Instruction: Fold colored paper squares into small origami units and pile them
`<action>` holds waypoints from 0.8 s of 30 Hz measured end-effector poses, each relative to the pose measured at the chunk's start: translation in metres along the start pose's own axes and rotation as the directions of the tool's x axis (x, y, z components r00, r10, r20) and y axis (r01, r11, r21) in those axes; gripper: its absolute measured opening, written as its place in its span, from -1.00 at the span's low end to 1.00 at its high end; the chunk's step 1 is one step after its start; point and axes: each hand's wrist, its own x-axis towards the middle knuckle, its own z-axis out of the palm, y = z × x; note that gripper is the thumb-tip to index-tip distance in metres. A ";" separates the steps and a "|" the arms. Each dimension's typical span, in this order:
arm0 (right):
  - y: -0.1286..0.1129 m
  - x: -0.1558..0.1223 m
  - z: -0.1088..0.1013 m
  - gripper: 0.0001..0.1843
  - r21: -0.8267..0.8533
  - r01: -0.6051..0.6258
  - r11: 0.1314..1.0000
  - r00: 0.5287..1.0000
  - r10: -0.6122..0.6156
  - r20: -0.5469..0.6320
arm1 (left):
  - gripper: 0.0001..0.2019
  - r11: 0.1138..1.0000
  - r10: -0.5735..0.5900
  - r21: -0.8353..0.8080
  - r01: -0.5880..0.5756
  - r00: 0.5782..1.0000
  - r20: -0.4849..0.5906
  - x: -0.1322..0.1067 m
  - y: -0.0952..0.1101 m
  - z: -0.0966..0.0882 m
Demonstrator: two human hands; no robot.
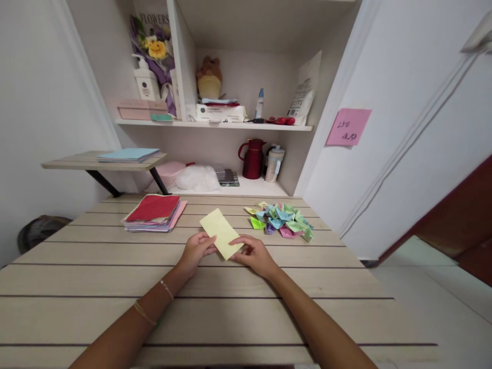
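Paper point(220, 229), pale yellow and oblong, is held up between both hands above the table point(215, 320), tilted so that its far end points up and to the left; the left hand point(197, 250) grips its lower left edge, thumb on top and fingers closed in behind; the right hand point(254, 252) pinches the lower right edge, thumb and forefinger nearly together on it, the other fingers curled beneath; two thin bracelets point(145, 312) circle the left forearm.

To the right of the hands, well apart from the left one, lies a loose heap of small folded boats point(282, 218), mostly blue and green, with some yellow, pink and purple among them; to the left, near the far edge of the table, sits a stack of coloured sheets point(156, 212) with red on top; behind that stack, a raised stand point(73, 160) bears a pile of light blue sheets point(128, 155).

Beyond the table, a dark red jug point(252, 160) stands upright just beside a pale cup point(274, 165); a pink note point(349, 126) with handwriting is stuck to the wall at right.
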 end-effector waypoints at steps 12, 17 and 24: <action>0.002 0.003 -0.009 -0.80 0.105 -0.030 0.994 0.994 0.040 -0.099 | -0.68 0.990 -0.071 0.126 0.069 0.997 0.014 -0.006 0.001 0.009; 0.009 0.003 -0.002 -0.71 0.275 -0.198 0.941 0.953 0.250 -0.170 | -0.67 0.978 -0.101 0.193 0.084 0.992 0.080 -0.007 0.002 0.010; 0.008 0.004 0.001 -0.66 0.366 -0.228 0.902 0.919 0.324 -0.225 | -0.62 0.975 -0.129 0.203 0.090 0.973 0.192 -0.013 0.001 0.016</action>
